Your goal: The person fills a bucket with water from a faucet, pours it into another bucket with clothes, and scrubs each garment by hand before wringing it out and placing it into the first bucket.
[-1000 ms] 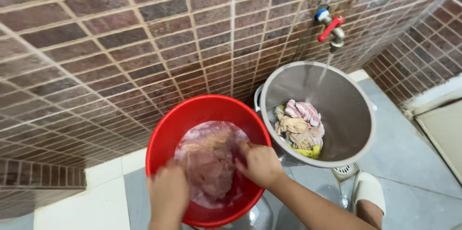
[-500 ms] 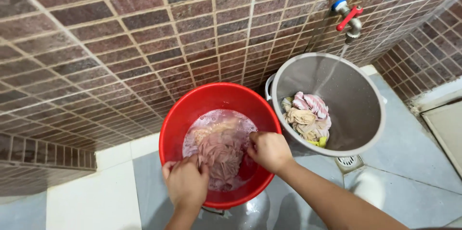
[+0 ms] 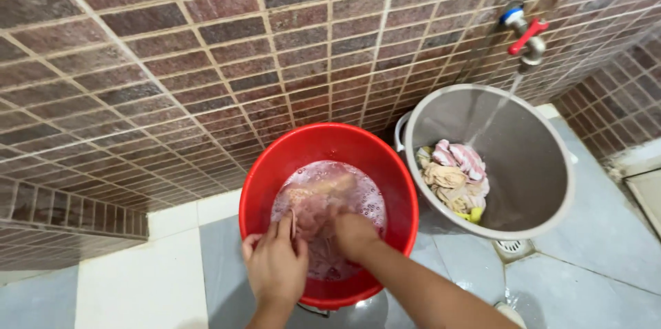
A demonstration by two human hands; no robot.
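Both hands are down in the round red plastic basin [image 3: 329, 157] — a scrub is on, and the soaked pinkish cloth [image 3: 318, 213] takes the work.

The left hand [image 3: 277, 268] sits at the basin's near rim with its fingers closed on a fold of the cloth, and the right hand [image 3: 354, 234] is curled into the same bundle just beside it, knuckles up, in the sudsy water near the basin's middle. To do this well, I'd judge, both grips should stay firm and close together, rubbing fold against fold low in the water so suds don't slop over the near rim. At the basin's right edge stands a round grey metal bucket [image 3: 533, 164] with wrung cloths [image 3: 456, 179] heaped inside — the red-handled wall tap [image 3: 525, 34] runs a thin stream into it.
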